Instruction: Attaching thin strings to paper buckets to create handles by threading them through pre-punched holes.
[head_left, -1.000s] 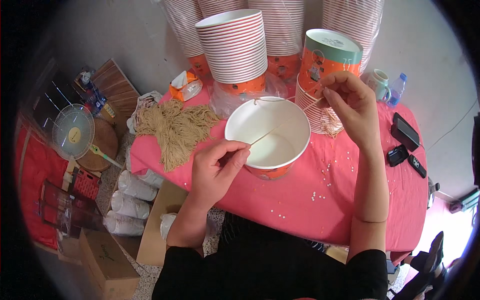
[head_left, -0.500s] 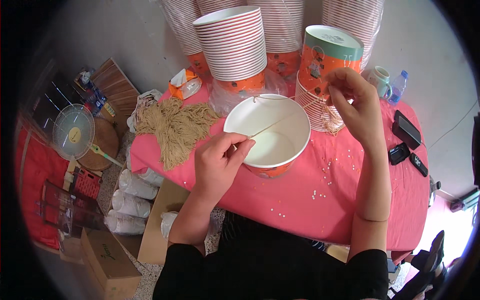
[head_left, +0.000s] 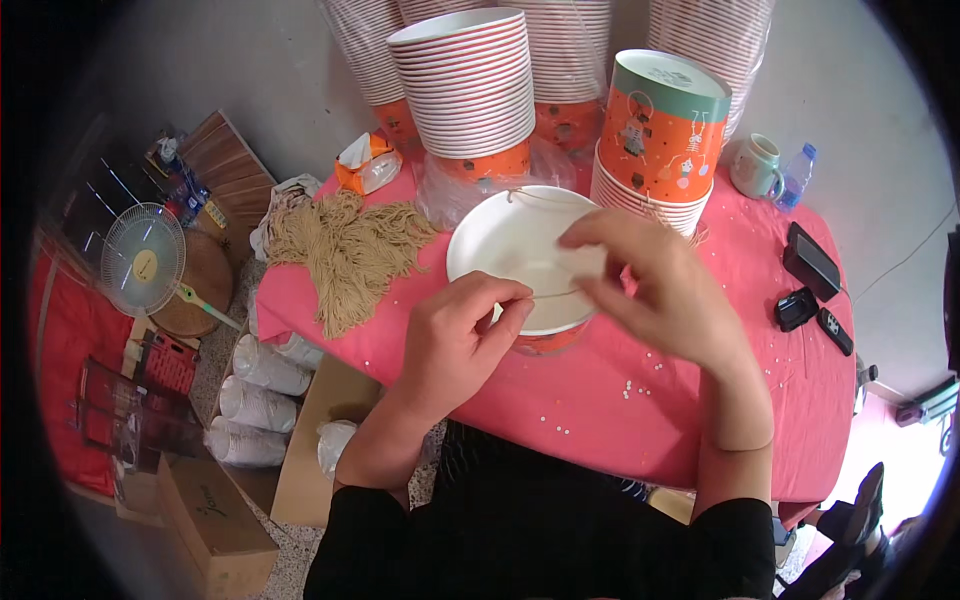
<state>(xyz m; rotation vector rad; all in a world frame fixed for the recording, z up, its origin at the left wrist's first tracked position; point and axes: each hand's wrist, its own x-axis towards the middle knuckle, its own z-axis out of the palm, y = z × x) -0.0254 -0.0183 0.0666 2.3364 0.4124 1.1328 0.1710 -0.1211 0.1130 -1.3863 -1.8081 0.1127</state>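
Note:
A white-lined paper bucket (head_left: 483, 235) with an orange outside stands upright in front of me on the pink tablecloth. My left hand (head_left: 455, 335) is at its near rim, thumb and forefinger pinching a thin tan string (head_left: 553, 295). That string runs rightward from the pinch across the bucket's mouth. Over the right side of the rim is my right hand (head_left: 660, 290), its fingers smeared by motion; whether it grips the string cannot be made out. At the bucket's far rim a short piece of cord (head_left: 515, 194) is tied through.
Tan strings (head_left: 355, 255) lie heaped at left. Behind stand a tall bucket stack (head_left: 465, 90) and an upturned bucket (head_left: 660, 135) on another stack. A mug (head_left: 755, 165), a bottle (head_left: 797, 178) and a black box (head_left: 812, 260) are at right. White dots (head_left: 628, 390) speckle the pink tablecloth (head_left: 690, 430).
My right hand has come down and left, from beside the upturned bucket to the near bucket's rim. My left hand has shifted slightly right, still pinching the string.

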